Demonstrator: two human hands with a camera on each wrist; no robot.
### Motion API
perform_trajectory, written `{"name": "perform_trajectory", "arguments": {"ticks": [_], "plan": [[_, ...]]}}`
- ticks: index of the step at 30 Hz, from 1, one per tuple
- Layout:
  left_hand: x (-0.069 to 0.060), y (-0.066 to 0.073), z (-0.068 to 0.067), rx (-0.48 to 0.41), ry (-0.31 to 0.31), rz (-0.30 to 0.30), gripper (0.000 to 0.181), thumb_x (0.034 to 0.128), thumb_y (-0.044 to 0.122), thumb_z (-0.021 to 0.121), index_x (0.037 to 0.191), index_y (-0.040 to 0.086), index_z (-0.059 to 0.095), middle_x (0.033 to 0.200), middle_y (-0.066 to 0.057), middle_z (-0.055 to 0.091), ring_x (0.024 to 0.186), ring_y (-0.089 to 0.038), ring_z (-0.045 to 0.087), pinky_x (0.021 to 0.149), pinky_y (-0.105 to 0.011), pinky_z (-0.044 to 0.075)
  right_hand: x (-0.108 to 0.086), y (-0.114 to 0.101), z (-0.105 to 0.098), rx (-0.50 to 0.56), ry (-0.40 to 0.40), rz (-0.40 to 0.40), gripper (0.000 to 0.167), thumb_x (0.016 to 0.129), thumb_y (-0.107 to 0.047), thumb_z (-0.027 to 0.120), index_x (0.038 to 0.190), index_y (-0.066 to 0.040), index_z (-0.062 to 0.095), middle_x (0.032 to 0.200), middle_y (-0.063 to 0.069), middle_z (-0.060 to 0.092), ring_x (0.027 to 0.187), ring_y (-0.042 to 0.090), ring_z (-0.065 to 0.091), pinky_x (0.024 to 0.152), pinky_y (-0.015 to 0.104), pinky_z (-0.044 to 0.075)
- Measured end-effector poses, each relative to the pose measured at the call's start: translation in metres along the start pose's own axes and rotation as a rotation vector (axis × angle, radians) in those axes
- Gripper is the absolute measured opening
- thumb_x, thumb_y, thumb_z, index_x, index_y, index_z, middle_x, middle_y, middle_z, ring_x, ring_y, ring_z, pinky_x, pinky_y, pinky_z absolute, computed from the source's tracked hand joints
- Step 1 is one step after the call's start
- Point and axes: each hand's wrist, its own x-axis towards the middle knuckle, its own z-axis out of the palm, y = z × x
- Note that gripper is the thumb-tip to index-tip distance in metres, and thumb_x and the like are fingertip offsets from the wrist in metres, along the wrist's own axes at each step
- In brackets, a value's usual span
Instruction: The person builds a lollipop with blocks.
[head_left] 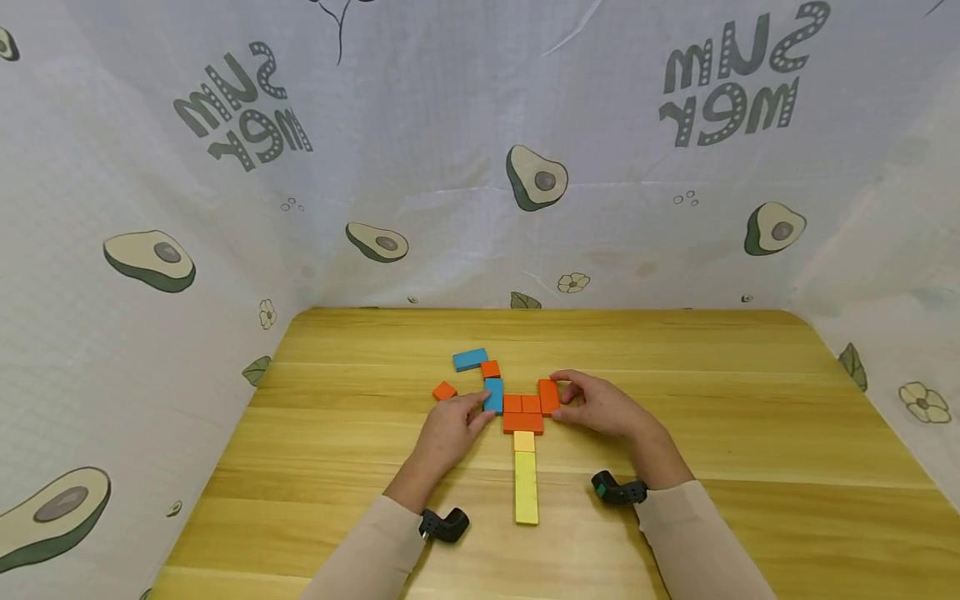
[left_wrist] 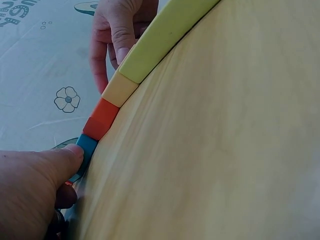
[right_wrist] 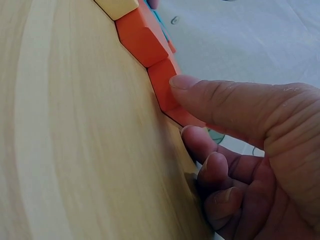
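My left thumb and fingers pinch an upright blue block (head_left: 493,386); the hand (head_left: 442,433) comes in from its lower left. In the left wrist view the thumb of that hand (left_wrist: 30,185) lies on the blue block (left_wrist: 87,147). At the right, my other hand (head_left: 607,408) pinches an orange block (head_left: 548,397) between thumb and index finger; the right wrist view shows the thumb of this hand (right_wrist: 260,135) against the orange block (right_wrist: 162,82). Between the two blocks sit two small orange squares (head_left: 522,403) above a wide orange block (head_left: 522,423).
Below the wide block, a pale yellow square (head_left: 524,442) meets a long yellow-green block (head_left: 527,487). An orange square (head_left: 490,368) and a blue block (head_left: 470,360) lie above the left hand. Another orange square (head_left: 444,391) lies turned at the left. A patterned sheet surrounds the wooden table (head_left: 360,358).
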Motion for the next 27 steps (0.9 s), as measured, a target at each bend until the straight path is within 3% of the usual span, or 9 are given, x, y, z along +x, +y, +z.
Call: {"name": "perform_trajectory", "arguments": {"ticks": [9, 15, 27], "plan": [[-0.0001, 0.0008, -0.0001, -0.010, -0.006, -0.012, 0.039, 0.1013, 0.030, 0.072, 0.136, 0.011, 0.073, 0.067, 0.006, 0.053, 0.064, -0.006, 0.041, 0.071, -0.025, 0.048, -0.0010, 0.0002, -0.0003, 0.017, -0.001, -0.001, 0.059, 0.094, -0.021, 0.081, 0.145, -0.006, 0.055, 0.107, 0.009, 0.061, 0.091, 0.021, 0.055, 0.081, 0.034, 0.046], [0.0002, 0.0006, -0.0001, -0.013, -0.007, -0.009, 0.039, 0.1012, 0.029, 0.072, 0.136, 0.011, 0.073, 0.065, 0.007, 0.049, 0.062, -0.005, 0.038, 0.066, -0.023, 0.044, -0.0008, -0.0005, 0.0006, 0.012, 0.001, 0.004, 0.059, 0.094, -0.022, 0.081, 0.145, -0.006, 0.055, 0.108, 0.009, 0.061, 0.092, 0.021, 0.055, 0.081, 0.033, 0.047], [0.0003, 0.0018, -0.0004, -0.020, -0.004, -0.013, 0.039, 0.1010, 0.030, 0.072, 0.135, 0.011, 0.073, 0.065, 0.007, 0.051, 0.061, -0.005, 0.039, 0.065, -0.023, 0.044, -0.0023, -0.0028, 0.0004, 0.016, -0.003, 0.012, 0.061, 0.094, -0.021, 0.082, 0.145, -0.005, 0.055, 0.108, 0.010, 0.061, 0.092, 0.021, 0.055, 0.081, 0.034, 0.047]]}}
